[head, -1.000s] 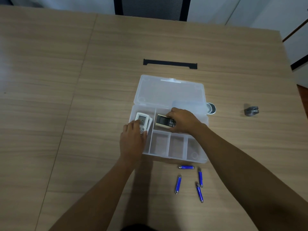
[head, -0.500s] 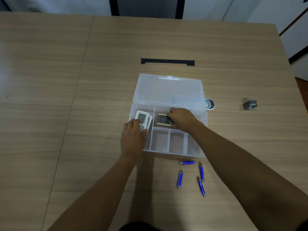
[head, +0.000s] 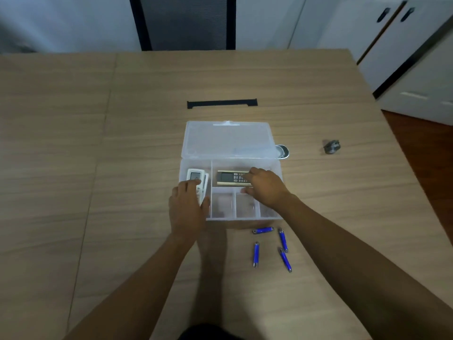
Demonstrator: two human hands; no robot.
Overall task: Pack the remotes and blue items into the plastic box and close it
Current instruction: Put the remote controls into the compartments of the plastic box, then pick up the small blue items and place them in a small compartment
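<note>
A clear plastic box (head: 245, 218) lies open on the wooden table, its lid (head: 228, 139) folded flat behind it. A white remote (head: 195, 174) sits in the left compartment, and my left hand (head: 187, 207) rests over its near end, fingers closed on it. A dark remote with a beige rim (head: 228, 177) lies in the long back compartment. My right hand (head: 266, 187) grips its right end, fingers on the buttons and thumb at the divider below. Several blue stick-shaped items (head: 256, 254) lie loose on the table just in front of the box.
A small round metal tin (head: 283, 150) sits behind the lid's right corner. A grey lump (head: 331, 146) lies further right. A black cable slot (head: 221, 103) is set in the table behind the box. A chair (head: 183, 20) stands at the far edge.
My right hand has slid toward the right end of the dark remote, uncovering its screen and keypad. The left hand stays on the white remote. The view has tilted up.
</note>
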